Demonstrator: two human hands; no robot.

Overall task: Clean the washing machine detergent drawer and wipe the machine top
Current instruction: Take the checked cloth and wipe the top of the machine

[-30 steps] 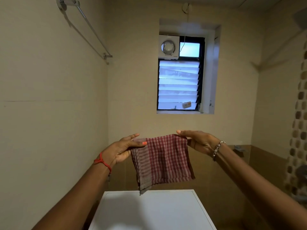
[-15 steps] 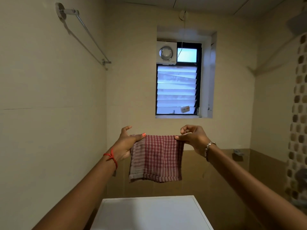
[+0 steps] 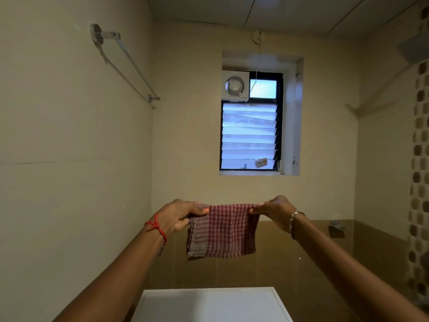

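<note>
The left hand [image 3: 178, 216] and right hand [image 3: 275, 212] each pinch a top corner of the cloth [image 3: 222, 231], stretched level and hanging directly above the washing machine top [image 3: 209, 305], equally near both.

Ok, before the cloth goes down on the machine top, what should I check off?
1. The left hand grips one top corner of the checked cloth: ok.
2. The right hand pinches the other top corner: ok.
3. The cloth hangs spread, clear above the washing machine top: ok.
4. The cloth is damp enough to wipe: cannot tell.
5. The detergent drawer is cleaned: cannot tell, out of view.
</note>
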